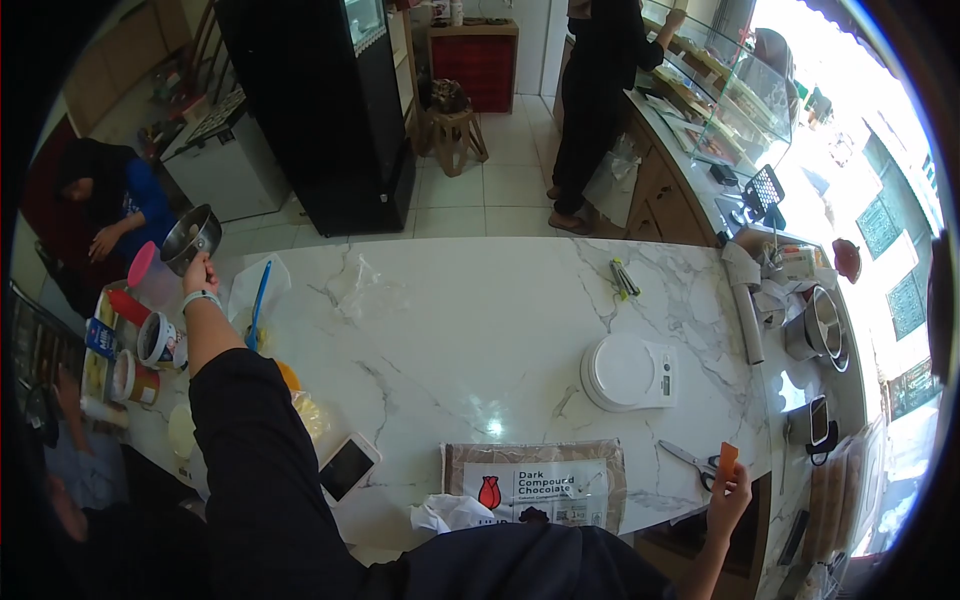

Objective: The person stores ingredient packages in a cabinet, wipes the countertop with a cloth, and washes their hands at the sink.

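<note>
My left hand (200, 274) is stretched out to the far left, its fingers closed on the rim of a metal bowl (206, 236). The bowl is tipped at the table's far left corner, beside a pink round container (146, 262). At the right front edge, my right hand (733, 490) pinches a small flat orange piece (728, 458), whose kind I cannot make out. Just left of that hand lie scissors (686, 456) with dark handles. A Dark Compound Chocolate pack (545, 478) lies in front of me, with crumpled white paper (450, 512) on its near left corner.
A white kitchen scale (628, 372) stands on the marble table (480, 340). Left are tubs (160, 340), a blue spatula (262, 300) and a phone (349, 466). One person (115, 200) sits at far left; another (600, 90) stands by the display case. Metal pots (815, 325) stand right.
</note>
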